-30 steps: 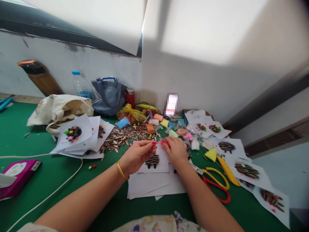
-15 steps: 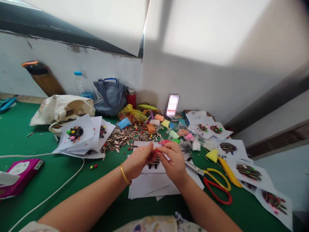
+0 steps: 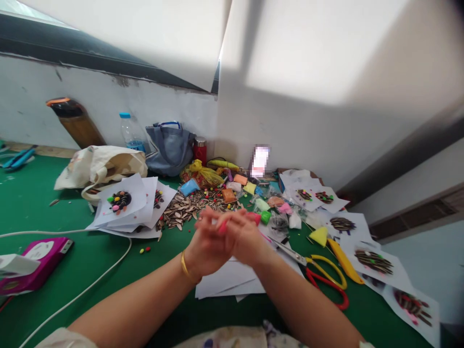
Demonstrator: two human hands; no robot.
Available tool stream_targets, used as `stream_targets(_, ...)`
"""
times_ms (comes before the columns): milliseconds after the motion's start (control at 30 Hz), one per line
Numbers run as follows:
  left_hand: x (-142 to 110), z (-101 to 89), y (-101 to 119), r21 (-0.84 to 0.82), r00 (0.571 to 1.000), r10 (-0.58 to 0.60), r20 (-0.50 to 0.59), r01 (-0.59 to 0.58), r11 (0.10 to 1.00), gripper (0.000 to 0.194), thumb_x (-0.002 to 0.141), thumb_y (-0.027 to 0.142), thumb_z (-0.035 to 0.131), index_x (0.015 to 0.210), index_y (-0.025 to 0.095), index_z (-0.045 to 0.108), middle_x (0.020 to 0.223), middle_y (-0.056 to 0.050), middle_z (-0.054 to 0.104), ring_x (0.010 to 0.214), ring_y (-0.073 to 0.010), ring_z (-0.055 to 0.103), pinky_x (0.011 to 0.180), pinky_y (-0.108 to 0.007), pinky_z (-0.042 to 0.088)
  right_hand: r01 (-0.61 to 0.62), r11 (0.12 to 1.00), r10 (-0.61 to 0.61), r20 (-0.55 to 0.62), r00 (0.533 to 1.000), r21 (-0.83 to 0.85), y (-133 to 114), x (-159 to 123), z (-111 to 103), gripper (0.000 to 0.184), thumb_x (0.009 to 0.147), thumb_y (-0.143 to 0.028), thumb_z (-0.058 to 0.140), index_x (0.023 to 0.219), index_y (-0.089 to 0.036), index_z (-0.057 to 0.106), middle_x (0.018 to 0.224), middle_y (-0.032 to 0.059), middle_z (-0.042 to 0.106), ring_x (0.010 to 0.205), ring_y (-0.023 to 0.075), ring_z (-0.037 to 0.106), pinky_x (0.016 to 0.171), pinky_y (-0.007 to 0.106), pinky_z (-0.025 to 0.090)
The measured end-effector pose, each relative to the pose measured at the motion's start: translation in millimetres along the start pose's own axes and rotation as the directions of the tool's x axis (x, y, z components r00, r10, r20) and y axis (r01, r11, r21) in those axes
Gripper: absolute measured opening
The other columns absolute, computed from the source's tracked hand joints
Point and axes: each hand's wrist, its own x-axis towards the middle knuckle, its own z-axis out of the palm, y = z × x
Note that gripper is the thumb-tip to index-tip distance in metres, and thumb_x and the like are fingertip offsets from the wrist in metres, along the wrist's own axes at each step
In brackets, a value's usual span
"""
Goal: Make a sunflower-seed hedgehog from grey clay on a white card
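My left hand, with a gold bangle at its wrist, lies palm to palm with my right hand. A small lump of pinkish-red modelling clay shows between the two, partly hidden by fingers. The fingers are stretched out and a little blurred. Under my hands is a stack of white paper sheets; the seed picture on the top sheet is covered by my hands. Just beyond them lies a pile of striped sunflower seeds with small coloured balls among them.
Scissors and a yellow craft knife lie to the right, beside seed pictures. Small clay packets and a lit phone are at the back. Left are paper sheets, a cloth bag and a white cable.
My hands have gone from pinching the red clay at the fingertips to lying palm against palm with fingers extended. The view has shifted slightly.
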Motion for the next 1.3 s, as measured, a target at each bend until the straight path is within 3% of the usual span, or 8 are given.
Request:
stream_targets(67, -1.9, -0.1, 10.0, -0.294, 0.996, -0.076, 0.046, 0.086, 0.952, 0.068, 0.095, 0.061, 0.016, 0.118, 0.022, 0.067, 0.128, -0.011, 0.064, 0.111, -0.0206, 0.062, 0.084, -0.036, 0.054, 0.159, 0.975, -0.186, -0.175, 0.967, -0.155, -5.2, 25.5, -27.1, 0.023, 0.089, -0.044, 0.057, 0.081, -0.023, 0.063, 0.115, 0.0049, 0.063, 0.113, 0.0215, 0.057, 0.093, 0.04, 0.049)
stream_targets(133, -1.6, -2.1, 18.2, -0.605, 0.982, -0.147, 0.12, 0.19, 0.774, 0.069, 0.091, 0.071, 0.019, 0.128, 0.028, 0.058, 0.141, -0.008, 0.054, 0.128, -0.0253, 0.052, 0.097, -0.047, 0.048, 0.24, 0.864, -0.417, -0.361, 0.834, -0.443, -9.7, 36.9, -51.9, 0.021, 0.09, -0.042, 0.056, 0.091, -0.023, 0.065, 0.113, 0.0067, 0.062, 0.113, 0.0222, 0.054, 0.099, 0.041, 0.044)
stream_targets(167, -0.6, -3.7, 20.5, -0.703, 0.976, -0.169, 0.135, 0.215, 0.678, 0.071, 0.089, 0.074, 0.02, 0.129, 0.029, 0.057, 0.144, -0.008, 0.051, 0.132, -0.0269, 0.048, 0.101, -0.049, 0.044, 0.227, 0.832, -0.438, -0.348, 0.829, -0.507, -10.9, 35.4, -59.0, 0.02, 0.092, -0.04, 0.054, 0.096, -0.024, 0.065, 0.106, 0.006, 0.064, 0.106, 0.0217, 0.057, 0.097, 0.041, 0.044)
stream_targets(267, 4.2, -9.5, 18.6, -0.826, 0.972, -0.22, 0.085, 0.192, 0.53, 0.07, 0.089, 0.073, 0.023, 0.125, 0.025, 0.059, 0.147, -0.008, 0.047, 0.136, -0.0266, 0.044, 0.106, -0.047, 0.041, 0.268, 0.778, -0.361, -0.056, 0.931, -0.568, -7.6, 9.0, -53.2, 0.016, 0.093, -0.033, 0.055, 0.104, -0.028, 0.066, 0.099, 0.0041, 0.067, 0.091, 0.0207, 0.06, 0.084, 0.037, 0.049)
stream_targets(367, 7.2, -13.4, 11.2, -0.864, 0.961, -0.265, 0.08, 0.2, 0.461, 0.07, 0.09, 0.072, 0.023, 0.125, 0.021, 0.058, 0.145, -0.012, 0.048, 0.134, -0.0267, 0.046, 0.105, -0.044, 0.042, 0.423, 0.676, -0.317, 0.28, 0.906, -0.603, 4.4, -24.0, -25.5, 0.023, 0.091, -0.023, 0.056, 0.11, -0.031, 0.067, 0.1, 0.005, 0.069, 0.093, 0.0227, 0.06, 0.087, 0.041, 0.048)
stream_targets(600, 4.5, -15.3, 9.7, -0.84, 0.961, -0.268, 0.069, 0.201, 0.505, 0.072, 0.089, 0.073, 0.02, 0.126, 0.022, 0.055, 0.144, -0.011, 0.049, 0.133, -0.0274, 0.046, 0.102, -0.047, 0.044, 0.591, 0.477, -0.319, 0.499, 0.806, -0.65, 21.6, -44.6, -5.8, 0.063, 0.089, -0.04, 0.059, 0.147, -0.035, 0.036, 0.141, 0.0033, 0.054, 0.136, 0.0302, 0.042, 0.117, 0.054, 0.02)
stream_targets(767, 2.7, -14.9, 14.5, -0.806, 0.962, -0.262, 0.075, 0.213, 0.552, 0.067, 0.089, 0.072, 0.025, 0.121, 0.022, 0.058, 0.14, -0.011, 0.053, 0.131, -0.0269, 0.048, 0.103, -0.046, 0.044, 0.571, 0.391, -0.308, 0.481, 0.821, -0.722, 20.5, -44.1, -19.4, 0.072, 0.088, -0.055, 0.056, 0.151, -0.034, 0.027, 0.146, 0.0039, 0.048, 0.143, 0.0347, 0.029, 0.116, 0.063, -0.005)
stream_targets(1300, 2.2, -9.7, 7.0, -0.855, 0.929, -0.33, 0.166, 0.302, 0.422, 0.067, 0.088, 0.073, 0.03, 0.119, 0.02, 0.057, 0.137, -0.013, 0.055, 0.13, -0.0282, 0.05, 0.107, -0.045, 0.041, 0.6, 0.384, -0.343, 0.495, 0.798, -0.702, 19.8, -45.5, -23.8, 0.068, 0.091, -0.051, 0.052, 0.152, -0.034, 0.026, 0.145, 0.0018, 0.049, 0.144, 0.033, 0.026, 0.117, 0.059, -0.008)
